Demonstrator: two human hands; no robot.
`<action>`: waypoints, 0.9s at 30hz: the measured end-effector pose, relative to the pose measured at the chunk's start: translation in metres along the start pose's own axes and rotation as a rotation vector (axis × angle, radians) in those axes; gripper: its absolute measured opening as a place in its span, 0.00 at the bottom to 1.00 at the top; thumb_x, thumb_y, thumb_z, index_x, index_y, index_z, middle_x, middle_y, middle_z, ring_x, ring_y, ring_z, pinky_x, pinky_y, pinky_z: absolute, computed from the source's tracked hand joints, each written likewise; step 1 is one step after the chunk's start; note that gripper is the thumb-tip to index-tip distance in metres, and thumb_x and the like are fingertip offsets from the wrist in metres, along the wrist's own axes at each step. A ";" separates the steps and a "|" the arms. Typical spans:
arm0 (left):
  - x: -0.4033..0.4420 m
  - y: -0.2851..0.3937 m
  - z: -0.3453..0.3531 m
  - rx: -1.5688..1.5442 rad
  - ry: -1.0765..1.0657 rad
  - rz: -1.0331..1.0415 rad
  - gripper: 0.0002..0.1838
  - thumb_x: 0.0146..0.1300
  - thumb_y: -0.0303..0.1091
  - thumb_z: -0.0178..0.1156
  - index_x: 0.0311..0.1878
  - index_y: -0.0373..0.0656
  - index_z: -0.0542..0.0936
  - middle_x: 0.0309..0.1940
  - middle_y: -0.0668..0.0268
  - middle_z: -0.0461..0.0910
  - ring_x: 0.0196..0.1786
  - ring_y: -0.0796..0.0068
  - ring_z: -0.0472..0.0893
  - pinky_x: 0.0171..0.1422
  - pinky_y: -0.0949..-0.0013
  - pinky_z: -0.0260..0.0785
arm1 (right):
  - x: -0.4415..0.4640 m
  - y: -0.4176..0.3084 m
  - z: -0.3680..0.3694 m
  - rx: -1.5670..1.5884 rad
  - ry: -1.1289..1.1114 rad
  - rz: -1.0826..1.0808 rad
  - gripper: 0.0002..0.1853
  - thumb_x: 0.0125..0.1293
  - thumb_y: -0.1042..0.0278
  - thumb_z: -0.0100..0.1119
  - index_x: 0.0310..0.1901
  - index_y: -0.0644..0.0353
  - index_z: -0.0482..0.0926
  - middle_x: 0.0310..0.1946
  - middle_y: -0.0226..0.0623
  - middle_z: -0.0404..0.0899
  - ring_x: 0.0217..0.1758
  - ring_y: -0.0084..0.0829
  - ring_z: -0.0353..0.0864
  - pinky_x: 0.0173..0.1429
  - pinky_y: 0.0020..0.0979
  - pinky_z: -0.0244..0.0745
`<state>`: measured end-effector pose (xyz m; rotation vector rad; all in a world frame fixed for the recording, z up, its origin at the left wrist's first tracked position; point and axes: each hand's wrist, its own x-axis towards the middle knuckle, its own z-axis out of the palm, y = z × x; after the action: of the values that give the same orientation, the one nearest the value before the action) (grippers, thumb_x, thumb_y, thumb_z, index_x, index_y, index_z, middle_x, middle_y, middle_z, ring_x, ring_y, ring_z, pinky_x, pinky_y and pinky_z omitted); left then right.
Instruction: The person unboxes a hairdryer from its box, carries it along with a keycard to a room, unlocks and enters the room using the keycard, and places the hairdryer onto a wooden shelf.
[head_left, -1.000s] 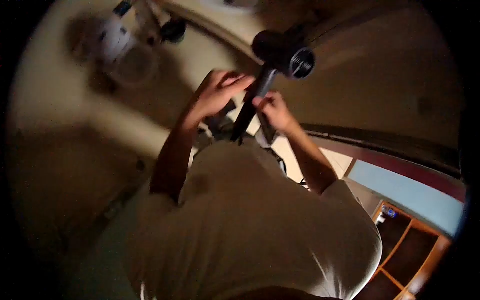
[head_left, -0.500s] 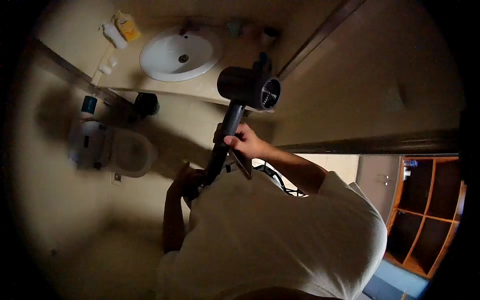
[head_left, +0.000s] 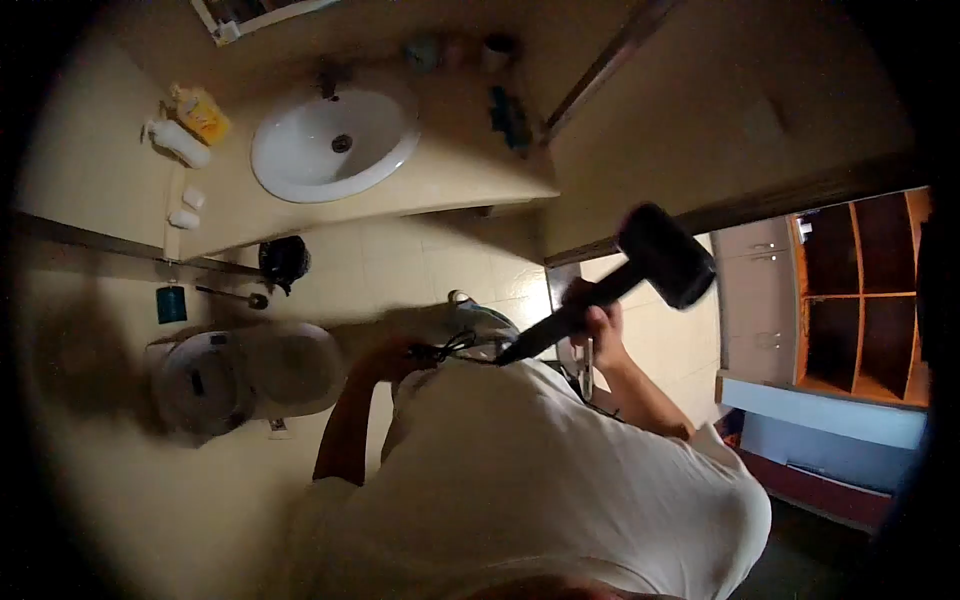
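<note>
My right hand [head_left: 603, 335] is closed around the handle of a black hair dryer [head_left: 665, 257], whose thick head points up to the right. A thin flat object, seen edge-on beside that hand, is too unclear to name. My left hand [head_left: 395, 360] is in shadow at waist height, closed on a looped black cord [head_left: 458, 345]. The cord runs towards the lower end of the dryer handle.
Ahead, a white oval sink [head_left: 335, 145] is set in a beige counter [head_left: 470, 175] with bottles on its left. A toilet [head_left: 205, 385] stands to the left, near a black bin bag [head_left: 284, 262]. Wooden shelves [head_left: 860, 295] show through the doorway on the right.
The hair dryer has swung right and down with my right hand, from beside the sink towards the doorway. My view has turned right. The cord at my left hand now shows more clearly.
</note>
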<state>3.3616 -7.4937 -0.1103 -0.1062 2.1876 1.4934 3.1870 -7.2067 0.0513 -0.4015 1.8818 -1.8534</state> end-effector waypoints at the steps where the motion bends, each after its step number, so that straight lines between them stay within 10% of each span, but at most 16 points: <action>1: 0.012 -0.034 0.004 0.166 0.197 0.248 0.11 0.54 0.37 0.67 0.39 0.45 0.83 0.29 0.64 0.83 0.27 0.66 0.80 0.33 0.63 0.73 | -0.013 -0.001 0.008 0.034 0.111 -0.009 0.32 0.62 0.36 0.55 0.43 0.66 0.73 0.23 0.30 0.71 0.16 0.18 0.68 0.18 0.19 0.58; 2: 0.006 -0.043 -0.006 0.318 0.388 0.487 0.09 0.54 0.40 0.67 0.36 0.48 0.84 0.28 0.62 0.83 0.24 0.62 0.80 0.32 0.61 0.73 | -0.019 0.009 0.013 0.073 0.164 -0.008 0.30 0.63 0.39 0.55 0.43 0.66 0.73 0.23 0.30 0.72 0.17 0.19 0.69 0.18 0.20 0.61; 6: -0.015 0.015 -0.042 0.460 0.369 0.374 0.08 0.54 0.45 0.68 0.33 0.54 0.84 0.26 0.60 0.82 0.27 0.58 0.81 0.33 0.59 0.73 | -0.051 0.030 0.023 0.231 0.293 0.013 0.26 0.65 0.43 0.56 0.44 0.64 0.77 0.21 0.31 0.75 0.17 0.23 0.72 0.21 0.24 0.67; 9: 0.037 -0.012 -0.033 -0.138 0.042 0.511 0.08 0.54 0.44 0.67 0.34 0.54 0.85 0.28 0.62 0.82 0.31 0.60 0.82 0.34 0.57 0.74 | -0.081 0.014 0.040 0.213 0.488 0.181 0.29 0.64 0.38 0.54 0.35 0.63 0.77 0.18 0.32 0.72 0.14 0.22 0.69 0.18 0.22 0.62; 11: 0.031 0.033 -0.063 0.506 0.277 0.446 0.07 0.56 0.40 0.66 0.35 0.51 0.85 0.30 0.65 0.83 0.34 0.62 0.82 0.34 0.59 0.74 | -0.081 0.004 0.058 0.220 0.321 0.196 0.27 0.67 0.41 0.51 0.31 0.62 0.79 0.18 0.33 0.73 0.15 0.22 0.68 0.18 0.24 0.60; 17: 0.114 0.163 -0.050 0.698 0.690 0.953 0.12 0.52 0.36 0.68 0.42 0.52 0.85 0.38 0.61 0.70 0.33 0.62 0.76 0.34 0.62 0.70 | -0.089 0.029 0.050 0.208 0.419 0.171 0.28 0.65 0.42 0.58 0.42 0.67 0.80 0.36 0.32 0.79 0.40 0.25 0.74 0.47 0.30 0.71; 27: 0.181 0.287 0.064 0.389 0.000 1.352 0.18 0.34 0.22 0.62 0.35 0.48 0.85 0.29 0.63 0.65 0.28 0.62 0.71 0.31 0.62 0.69 | -0.104 0.048 -0.014 0.226 0.578 0.060 0.27 0.68 0.44 0.55 0.48 0.66 0.77 0.41 0.37 0.78 0.45 0.28 0.73 0.54 0.33 0.69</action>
<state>3.1308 -7.2848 0.0392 1.7771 2.5460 1.4757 3.2736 -7.1385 0.0158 0.2989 1.9562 -2.2755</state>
